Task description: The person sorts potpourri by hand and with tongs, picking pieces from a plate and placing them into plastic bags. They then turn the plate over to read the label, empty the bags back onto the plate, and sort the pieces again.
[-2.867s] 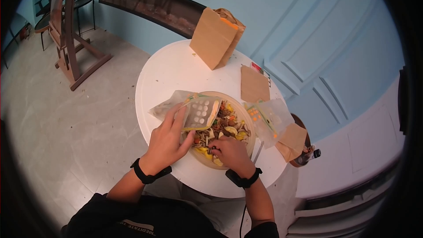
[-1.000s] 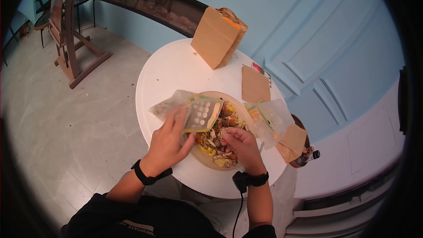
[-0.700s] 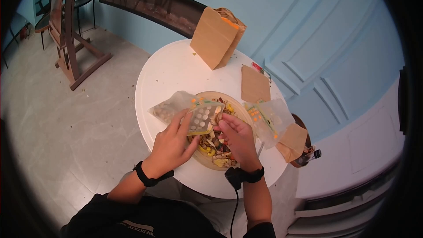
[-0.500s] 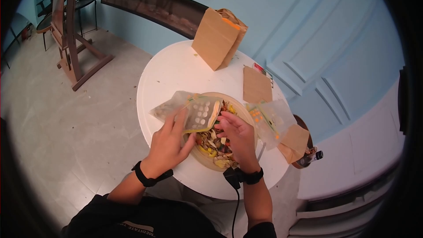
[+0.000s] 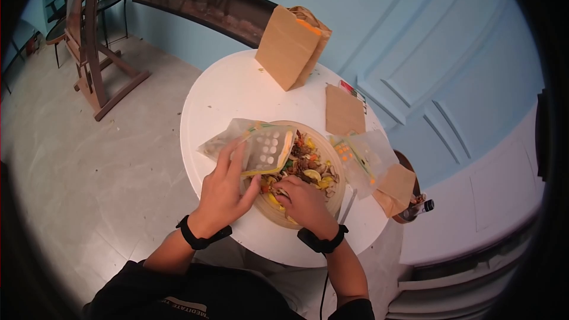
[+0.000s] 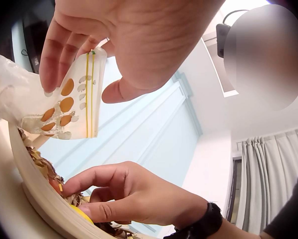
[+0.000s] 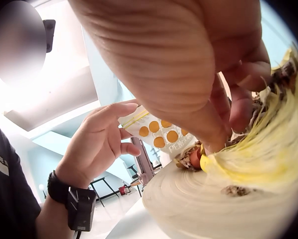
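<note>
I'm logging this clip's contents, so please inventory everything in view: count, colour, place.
Table: one, white, centre.
Round tray: one, beige, on table.
Dried plant mix: uncounted, multicoloured, on tray.
Zip bags: two, translucent, tray's left and right.
Paper carrier bag: one, brown, table's far side.
Paper pieces: two, brown, table's right.
Bottle: one, dark, by brown container, right.
Easel: one, brown, left floor.
Chairs: at least two, dark, behind easel.
Panel: one, dark, blue wall.
Wrist straps: two, black.
Left hand: one, bare, at left bag.
Right hand: one, bare, in mix.
</note>
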Demonstrator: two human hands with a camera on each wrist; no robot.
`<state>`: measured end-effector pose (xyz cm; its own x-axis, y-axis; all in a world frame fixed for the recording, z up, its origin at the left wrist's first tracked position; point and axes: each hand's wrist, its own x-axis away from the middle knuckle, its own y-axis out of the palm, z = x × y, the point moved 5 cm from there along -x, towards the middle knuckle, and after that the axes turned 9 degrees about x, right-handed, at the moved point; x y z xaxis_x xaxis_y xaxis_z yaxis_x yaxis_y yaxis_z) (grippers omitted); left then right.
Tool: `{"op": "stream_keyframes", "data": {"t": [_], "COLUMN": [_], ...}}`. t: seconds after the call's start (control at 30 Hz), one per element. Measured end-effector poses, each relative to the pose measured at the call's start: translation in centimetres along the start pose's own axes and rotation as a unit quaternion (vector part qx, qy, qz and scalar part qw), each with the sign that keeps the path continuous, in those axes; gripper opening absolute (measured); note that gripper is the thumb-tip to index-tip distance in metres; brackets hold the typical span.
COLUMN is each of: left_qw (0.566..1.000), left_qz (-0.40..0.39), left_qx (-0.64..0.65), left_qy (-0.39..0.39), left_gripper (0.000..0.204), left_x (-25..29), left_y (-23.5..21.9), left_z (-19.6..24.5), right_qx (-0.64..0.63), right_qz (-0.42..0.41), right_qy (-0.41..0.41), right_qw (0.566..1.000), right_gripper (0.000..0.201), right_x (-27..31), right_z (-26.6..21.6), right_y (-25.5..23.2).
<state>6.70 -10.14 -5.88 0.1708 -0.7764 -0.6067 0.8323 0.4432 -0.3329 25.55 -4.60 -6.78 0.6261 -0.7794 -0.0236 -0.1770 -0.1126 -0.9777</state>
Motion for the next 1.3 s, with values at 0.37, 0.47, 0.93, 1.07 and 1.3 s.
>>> {"op": "stream_keyframes", "data": {"t": [0.37,0.47,0.93,1.07,1.3], "left_qw": [1.000,1.000,1.000,1.000,1.000], "left_qz": [-0.009,-0.010,-0.019,-0.017,-0.027], "left_qx": [-0.001,-0.001,-0.002,-0.003,-0.007], "left_qy": [0.004,0.005,0.001,0.003,0.006], "left_gripper": [0.071,0.071,0.070,0.070,0.069], "left_x": [-0.1,-0.1,0.0,0.0,-0.1], "left_y": [0.0,0.1,0.1,0.0,0.1], "left_z": [-0.1,0.0,-0.1,-0.1,0.2], "right_qx": [0.056,0.058,-0.024,-0.053,-0.160], "right_qz": [0.000,0.014,0.060,0.062,0.125], "right_qy": [-0.007,-0.001,0.035,0.065,0.077], "right_qw": [0.998,0.998,0.997,0.995,0.976], "right_gripper": [0.018,0.016,0.015,0.016,0.016], "right_x": [0.3,0.3,0.6,0.7,1.0], "right_z": [-0.4,-0.2,1.4,1.6,2.7], "right_y": [-0.2,0.2,-0.7,-2.1,-4.2]}}
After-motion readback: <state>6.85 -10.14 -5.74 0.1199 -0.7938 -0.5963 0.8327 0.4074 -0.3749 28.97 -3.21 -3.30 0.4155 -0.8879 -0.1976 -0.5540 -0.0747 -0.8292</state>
